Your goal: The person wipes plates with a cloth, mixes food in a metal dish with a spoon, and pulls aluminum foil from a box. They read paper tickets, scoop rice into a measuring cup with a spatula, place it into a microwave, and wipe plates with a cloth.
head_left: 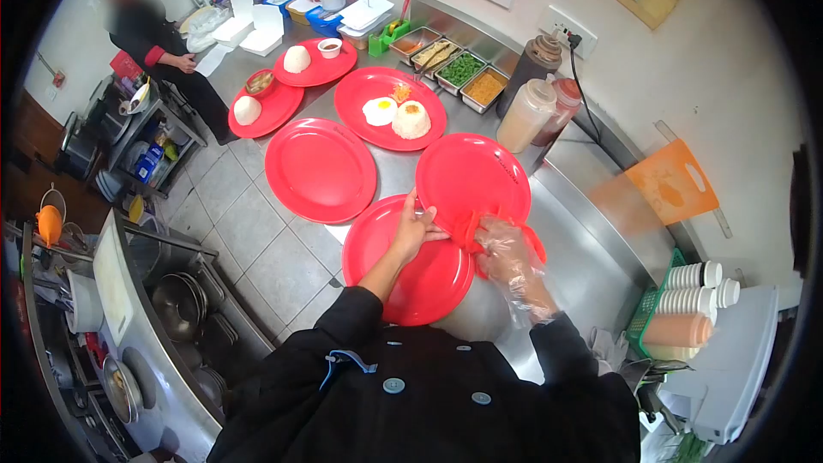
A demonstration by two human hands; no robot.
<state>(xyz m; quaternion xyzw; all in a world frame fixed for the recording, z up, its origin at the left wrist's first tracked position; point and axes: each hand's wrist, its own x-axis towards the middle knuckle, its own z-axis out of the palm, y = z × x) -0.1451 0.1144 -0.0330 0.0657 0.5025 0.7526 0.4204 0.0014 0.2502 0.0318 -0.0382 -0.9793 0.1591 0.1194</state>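
My left hand [416, 231] is bare and grips the near rim of a red oval plate [473, 176], which is tilted above the counter. A clear plastic glove covers my right hand [507, 250]. Its fingers are closed on a crumpled red cloth [468, 230] against the plate's lower edge. More red shows just right of that hand, partly hidden by it. Below my left hand lies another red plate [390, 279], bare on top. To its upper left is a further bare red plate [320, 170].
A red plate [347, 116] holds a fried egg [380, 111] and rice mound [411, 120]. Topping trays [461, 71] and sauce bottles [525, 114] line the wall. Stacked cups [686, 302] stand right. A co-worker [163, 43] stands far left; a stove-side counter [146, 326] is left.
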